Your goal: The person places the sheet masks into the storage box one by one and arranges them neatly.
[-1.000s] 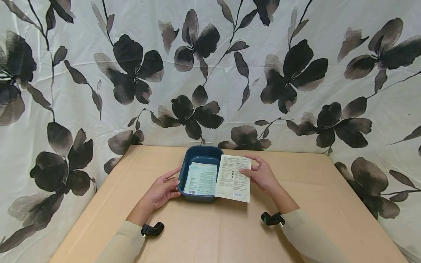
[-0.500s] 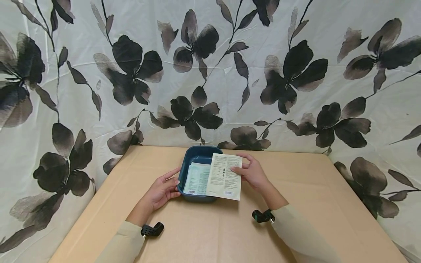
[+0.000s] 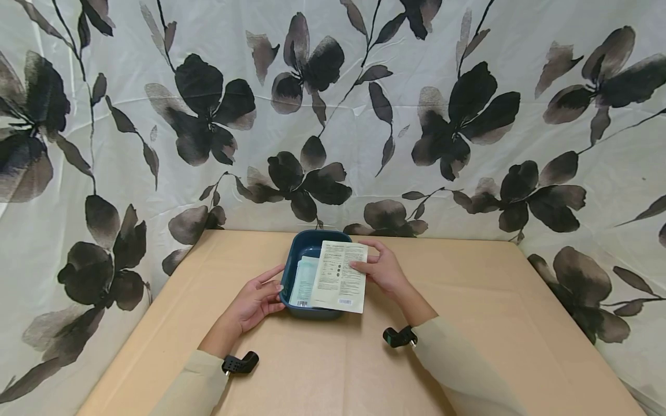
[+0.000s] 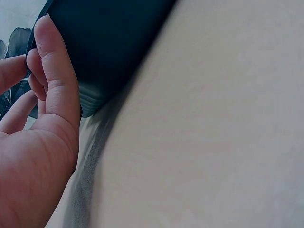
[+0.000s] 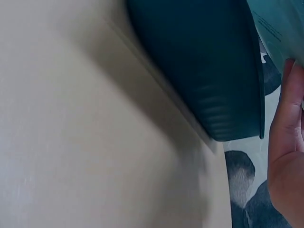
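Note:
A dark blue plastic tub (image 3: 300, 245) stands near the back of the table. My left hand (image 3: 255, 300) holds its left rim; in the left wrist view the thumb (image 4: 59, 80) lies against the tub's wall, with the other fingers partly hidden behind it. In the tub lies a pale green flat packet (image 3: 303, 282) with print and a barcode. My right hand (image 3: 385, 268) pinches the right edge of a cream printed flat packet (image 3: 338, 277), thumb on top. This packet is over the tub and covers part of the green one.
The light brown table (image 3: 291, 370) extends in front and to both sides of the tub. Its back edge meets a white cloth (image 3: 374, 190) with dark flowers. Black wrist cameras (image 3: 241, 363) are worn at both sleeves.
My right hand has carried the cream packet leftward, from beside the tub's right rim to over the tub, covering more of the green packet. The left hand stays at the rim.

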The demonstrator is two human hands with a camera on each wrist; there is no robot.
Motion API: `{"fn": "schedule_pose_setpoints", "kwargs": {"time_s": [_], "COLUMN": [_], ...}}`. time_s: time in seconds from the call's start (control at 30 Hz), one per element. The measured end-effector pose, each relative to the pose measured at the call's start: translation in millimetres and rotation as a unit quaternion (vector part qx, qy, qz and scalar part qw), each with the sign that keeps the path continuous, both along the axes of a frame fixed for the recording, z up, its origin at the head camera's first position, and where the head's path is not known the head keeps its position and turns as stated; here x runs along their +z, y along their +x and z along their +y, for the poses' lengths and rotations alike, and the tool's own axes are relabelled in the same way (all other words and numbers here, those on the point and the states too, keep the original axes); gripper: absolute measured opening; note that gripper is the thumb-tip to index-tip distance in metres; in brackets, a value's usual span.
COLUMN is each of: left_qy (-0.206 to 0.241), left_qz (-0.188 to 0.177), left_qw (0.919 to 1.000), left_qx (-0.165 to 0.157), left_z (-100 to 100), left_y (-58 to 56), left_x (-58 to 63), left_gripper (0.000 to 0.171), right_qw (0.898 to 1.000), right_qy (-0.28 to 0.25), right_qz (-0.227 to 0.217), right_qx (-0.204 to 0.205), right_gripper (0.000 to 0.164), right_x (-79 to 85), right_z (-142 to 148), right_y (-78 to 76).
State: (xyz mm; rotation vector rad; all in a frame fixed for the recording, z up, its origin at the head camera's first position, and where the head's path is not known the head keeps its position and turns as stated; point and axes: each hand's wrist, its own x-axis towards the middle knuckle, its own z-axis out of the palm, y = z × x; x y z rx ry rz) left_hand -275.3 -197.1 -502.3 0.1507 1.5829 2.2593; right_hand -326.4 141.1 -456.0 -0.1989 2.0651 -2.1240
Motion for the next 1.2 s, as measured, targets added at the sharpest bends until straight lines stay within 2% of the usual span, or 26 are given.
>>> {"fn": "schedule_pose_setpoints", "kwargs": {"time_s": [0.4,0.9,1.2], "left_qy": [0.0,0.004,0.005], "left_qz": [-0.004,-0.012,-0.014], "left_qw": [1.0,0.9998,0.9997], "left_qx": [-0.006,-0.013,-0.018], "left_z": [-4.3,-9.6,-12.1], "left_y": [2.5,4.6,5.2], "left_x": [2.6,2.7,2.8], "left_gripper": [0.064,0.065,0.064], "right_qw": [1.0,0.999,0.997], "right_qy": [0.004,0.043,0.076], "right_qz": [0.007,0.004,0.027], "right_qx": [-0.006,-0.01,-0.005], "right_gripper": [0.069,0.068,0.065], "right_x": [-0.9,8.1,11.5], "right_z": [-19.8,-44.6,-53.4], "right_y": [-3.6,-4.1,-3.3]}}
